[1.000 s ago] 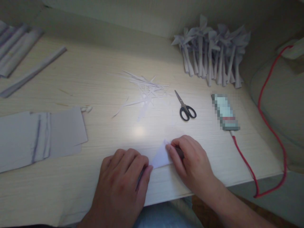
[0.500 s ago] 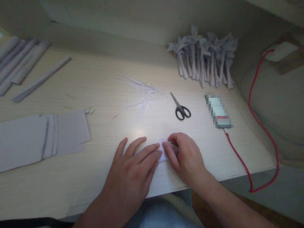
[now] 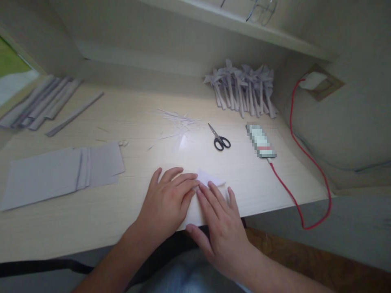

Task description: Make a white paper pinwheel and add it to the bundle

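Paper (image 3: 209, 178), a small white folded piece, lies flat on the bench (image 3: 143, 134) near its front edge, and we press it down with both hands. In the head view, our left hand (image 3: 168, 199) lies palm down with its fingers spread flat, the fingertips resting on the paper's left edge; its grip is released, closed around nothing. Our right hand (image 3: 221, 226) lies flat as well, fingers stretched forward onto the paper's near side, its grip likewise released, the thumb hanging over the bench edge. The fingertips of both hands meet just beside each other on the paper.

Farther back on the bench, scissors (image 3: 220, 139) with black handles lie closed, well apart from our hands. Left of them sits a scatter of thin paper scraps (image 3: 179, 122). A pixelated flat device (image 3: 261, 141) lies right of the scissors, with a red cable (image 3: 293, 171) running from it off the bench edge and up to the wall. Behind stands a bunch of folded paper pinwheels (image 3: 241, 89). At the left lie grey sheets (image 3: 61, 173), and beyond them long paper strips (image 3: 45, 106).
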Action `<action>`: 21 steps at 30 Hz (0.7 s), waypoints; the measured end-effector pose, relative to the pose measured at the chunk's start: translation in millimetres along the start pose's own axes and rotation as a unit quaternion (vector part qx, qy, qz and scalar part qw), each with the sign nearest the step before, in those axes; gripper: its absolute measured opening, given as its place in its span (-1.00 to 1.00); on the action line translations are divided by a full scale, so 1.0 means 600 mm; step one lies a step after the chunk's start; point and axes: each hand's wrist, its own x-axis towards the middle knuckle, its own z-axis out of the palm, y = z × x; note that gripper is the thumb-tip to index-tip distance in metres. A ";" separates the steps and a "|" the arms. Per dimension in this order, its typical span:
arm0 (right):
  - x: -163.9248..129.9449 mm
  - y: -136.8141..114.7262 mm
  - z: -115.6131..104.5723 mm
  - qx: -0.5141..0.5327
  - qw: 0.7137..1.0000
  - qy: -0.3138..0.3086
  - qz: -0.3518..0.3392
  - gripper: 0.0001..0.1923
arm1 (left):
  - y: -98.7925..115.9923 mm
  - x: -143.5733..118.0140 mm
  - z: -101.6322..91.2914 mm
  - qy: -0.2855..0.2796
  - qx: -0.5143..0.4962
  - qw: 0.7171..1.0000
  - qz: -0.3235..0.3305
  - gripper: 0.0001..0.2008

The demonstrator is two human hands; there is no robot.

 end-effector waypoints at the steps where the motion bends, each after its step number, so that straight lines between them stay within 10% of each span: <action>1: -0.004 -0.001 0.006 -0.010 1.000 -0.009 0.000 -0.28 | 0.001 -0.001 0.000 0.000 0.002 1.000 0.000 -0.72; 16: -0.044 0.059 0.014 -0.070 0.996 0.031 0.049 -0.22 | -0.015 -0.012 0.017 0.019 0.025 0.999 0.012 -0.71; 21: -0.026 0.081 0.002 -0.004 0.994 0.093 0.054 -0.53 | -0.013 -0.010 0.018 0.031 0.038 0.998 0.048 -0.71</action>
